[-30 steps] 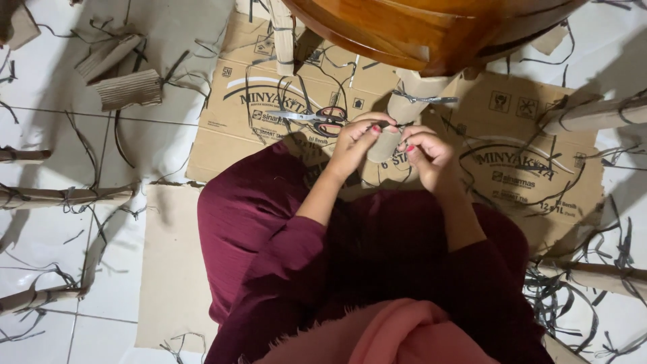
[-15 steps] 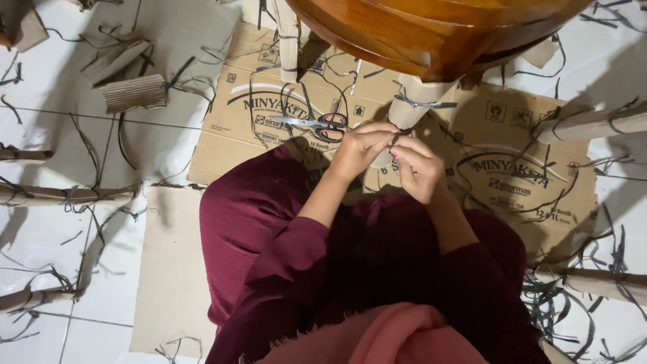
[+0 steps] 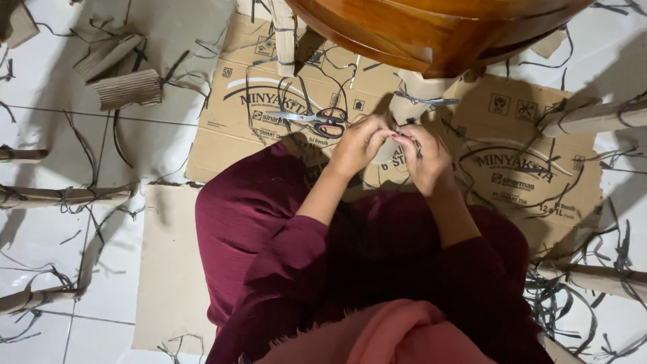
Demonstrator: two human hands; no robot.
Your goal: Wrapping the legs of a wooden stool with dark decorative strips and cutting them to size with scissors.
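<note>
My left hand [image 3: 359,143] and my right hand [image 3: 425,156] meet in front of me around a cardboard-wrapped chair leg [image 3: 403,116], its lower end hidden behind my fingers. Both hands pinch a dark plastic strap [image 3: 403,129] that goes round the wrapping. A second dark strap [image 3: 424,101] is tied higher on the same leg. The brown wooden chair [image 3: 431,23] stands over it at the top. Scissors with red and black handles [image 3: 313,118] lie on the flattened cardboard box [image 3: 526,135], just left of my left hand.
Several cardboard-wrapped legs tied with straps lie around: at the left [image 3: 64,197], lower left [image 3: 37,298], right [image 3: 593,116] and lower right [image 3: 593,275]. Corrugated cardboard rolls [image 3: 128,87] sit top left. Loose dark straps [image 3: 573,303] litter the white tiled floor. My maroon skirt covers my lap.
My hands have closed together over the wrapped leg: a second ago they were apart with the cardboard end showing between them, now the fingers touch at the strap.
</note>
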